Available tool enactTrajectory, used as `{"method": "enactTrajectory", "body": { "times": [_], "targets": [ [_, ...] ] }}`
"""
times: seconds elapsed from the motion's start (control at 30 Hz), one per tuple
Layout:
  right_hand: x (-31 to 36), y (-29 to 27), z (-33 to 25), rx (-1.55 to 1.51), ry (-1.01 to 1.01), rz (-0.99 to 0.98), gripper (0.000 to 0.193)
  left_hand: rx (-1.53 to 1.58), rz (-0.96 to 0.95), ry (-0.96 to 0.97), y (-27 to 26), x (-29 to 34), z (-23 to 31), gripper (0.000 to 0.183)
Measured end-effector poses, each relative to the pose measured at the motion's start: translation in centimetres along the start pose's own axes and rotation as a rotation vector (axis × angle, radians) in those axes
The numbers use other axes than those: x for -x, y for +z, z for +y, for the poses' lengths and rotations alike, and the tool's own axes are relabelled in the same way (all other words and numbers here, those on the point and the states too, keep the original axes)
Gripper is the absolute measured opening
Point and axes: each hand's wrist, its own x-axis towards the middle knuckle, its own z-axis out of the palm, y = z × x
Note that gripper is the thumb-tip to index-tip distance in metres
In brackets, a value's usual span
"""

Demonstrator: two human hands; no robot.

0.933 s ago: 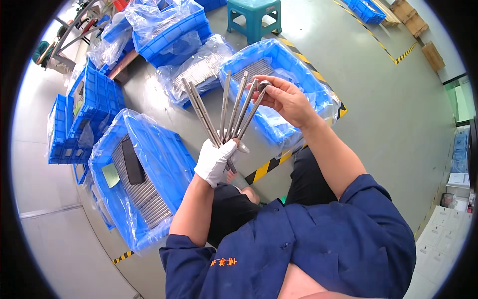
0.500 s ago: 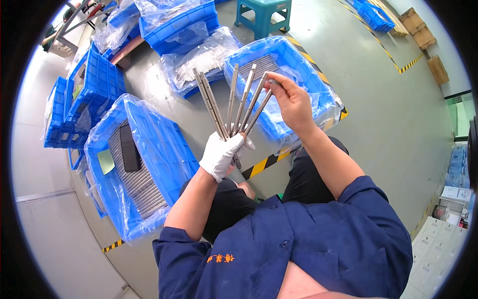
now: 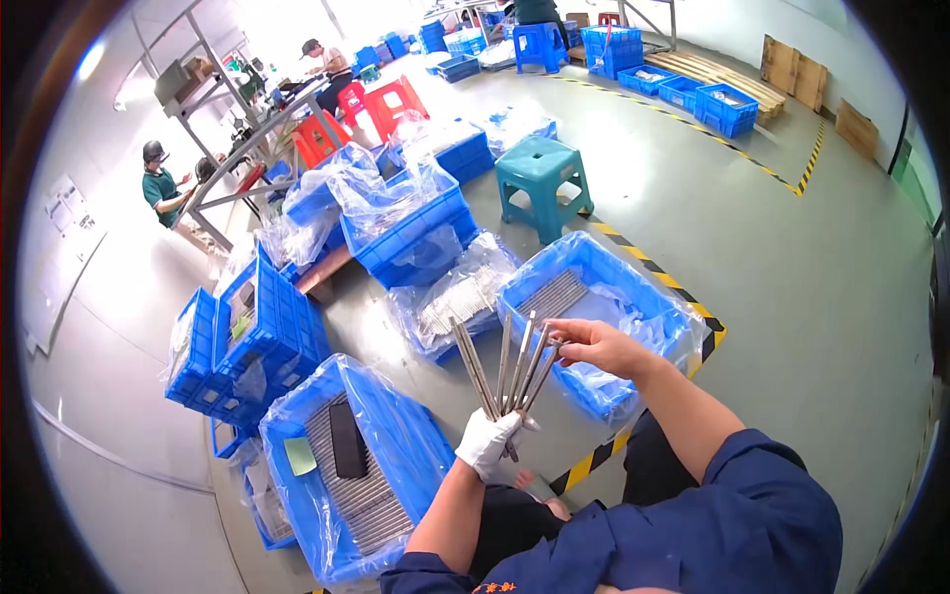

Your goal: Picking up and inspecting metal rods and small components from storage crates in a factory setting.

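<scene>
Raised view; right hand (image 3: 594,346) pinches rods (image 3: 510,371).

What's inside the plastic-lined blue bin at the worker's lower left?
The blue bin holds a flat layer of grey metal rods, with a dark flat object and a pale green tag on top. Anything beneath that layer is covered.

Head-worn fisheye camera looks steeply down, close over the worker's lap.
</scene>
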Motion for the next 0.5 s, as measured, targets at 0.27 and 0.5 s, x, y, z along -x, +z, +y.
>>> {"method": "enactTrajectory", "body": {
  "times": [0.27, 0.5],
  "targets": [
    [-0.5, -1.7, -1.0, 0.130, 0.120, -0.076, 0.039, 0.096, -0.069, 0.080, -0.4, -0.6, -0.1, 0.019],
    [0.0, -1.7, -0.6, 0.004, 0.072, -0.120, 0.040, 0.095, -0.028, -0.013, 0.2, 0.2, 0.7, 0.018]
  ]
}}
